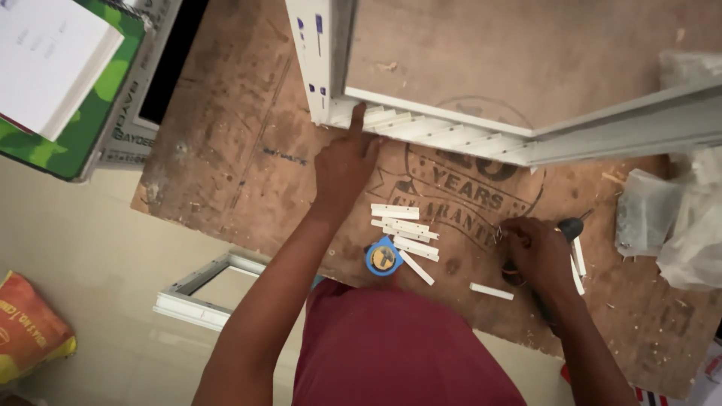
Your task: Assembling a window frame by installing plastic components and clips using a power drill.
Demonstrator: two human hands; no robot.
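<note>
My left hand (344, 162) presses on the corner of a white window frame (444, 124) that lies on a brown plywood board (241, 158), one finger stretched onto the frame's ribbed profile. Lower right on the board, my right hand (538, 252) is closed around a dark-handled tool (569, 225) and what looks like small metal pieces. Several short white plastic strips (406, 233) lie scattered between the two hands. A round blue tape roll (383, 258) sits beside the strips, near the board's front edge.
Crumpled clear plastic bags (669, 218) lie at the right edge of the board. A smaller white frame (199, 297) rests on the floor below the board. A green-and-white box (64, 83) is at top left, and an orange sack (26, 327) at the lower left.
</note>
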